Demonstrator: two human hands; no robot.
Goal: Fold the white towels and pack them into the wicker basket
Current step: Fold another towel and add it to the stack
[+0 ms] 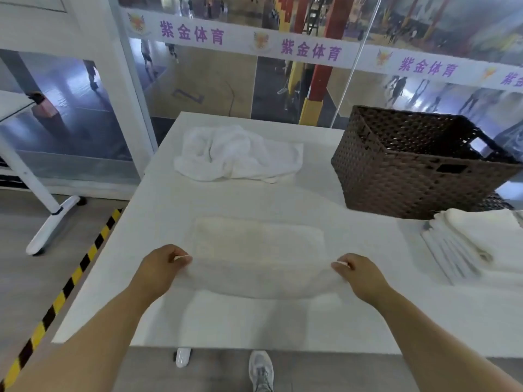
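A white towel [259, 250] lies partly folded on the white table [283, 323] in front of me. My left hand [162, 267] pinches its near left corner and my right hand [359, 274] pinches its near right corner, lifting the near edge slightly above the table. A crumpled pile of white towels [235, 154] sits at the far middle of the table. The dark brown wicker basket [410, 171] stands at the far right; nothing shows inside it. Folded white towels [481, 241] are stacked at the right edge, in front of the basket.
A glass wall with a purple-lettered banner [311, 49] runs behind the table. A white table leg on a wheeled foot [51, 222] stands on the floor at left, beside yellow-black floor tape [70, 281]. My shoe [261, 372] shows below the near table edge.
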